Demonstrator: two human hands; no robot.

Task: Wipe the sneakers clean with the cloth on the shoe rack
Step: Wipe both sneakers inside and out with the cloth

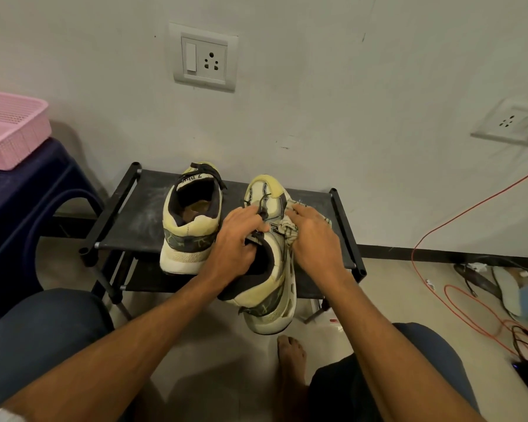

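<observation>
Both bare forearms reach forward from the bottom edge, between two knees in dark blue trousers (43, 330). At the left a dark blue stool (19, 208) stands beside a black shoe rack (134, 220) set against the wall, and a pink basket (9, 132) sits on the stool. One sneaker (189, 236) stands upright on the left part of the rack's top shelf, heel toward the person. The other, held sneaker (269, 303) lies tilted, its toe over the top shelf and its heel out past the rack's front edge. The left grip (235, 239) is clenched on this sneaker at the tongue and laces, thumb inside the collar. The right grip (314, 236) grasps a bunched pale cloth (288, 231), pressing it against the sneaker's right side. A bare foot (290, 354) rests on the floor below. A wall socket (205, 57) is above the rack.
</observation>
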